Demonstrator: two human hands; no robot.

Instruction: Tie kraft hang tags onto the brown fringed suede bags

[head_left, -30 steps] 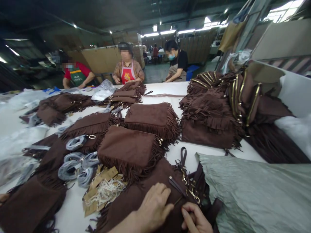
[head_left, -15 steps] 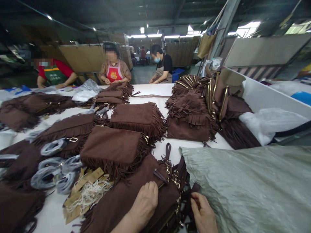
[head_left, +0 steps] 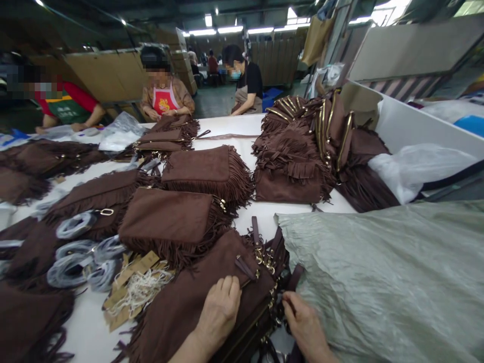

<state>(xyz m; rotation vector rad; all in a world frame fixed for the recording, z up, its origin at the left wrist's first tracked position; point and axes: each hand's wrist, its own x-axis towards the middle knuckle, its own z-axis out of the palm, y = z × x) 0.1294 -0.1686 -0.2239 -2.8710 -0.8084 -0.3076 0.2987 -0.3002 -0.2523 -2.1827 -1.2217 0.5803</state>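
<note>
A brown suede fringed bag (head_left: 196,297) lies at the near edge of the white table (head_left: 264,214). My left hand (head_left: 219,312) presses flat on its top near the zipper, fingers together and curled over the edge. My right hand (head_left: 304,322) pinches the bag's dark strap and gold hardware (head_left: 270,272) at the bag's right end. Both hands sit low in the head view, partly cut off by the frame's bottom edge.
More brown fringed bags (head_left: 170,222) cover the table, with a tall stack (head_left: 298,151) at the right. Grey crumpled paper (head_left: 378,282) lies at my right. Paper tags with string (head_left: 136,287) and wrapped straps (head_left: 75,252) lie at left. Three people work across the table.
The view shifted up and left slightly. My left hand stayed on the bag; my right hand slid along the strap toward the bag's hardware.
</note>
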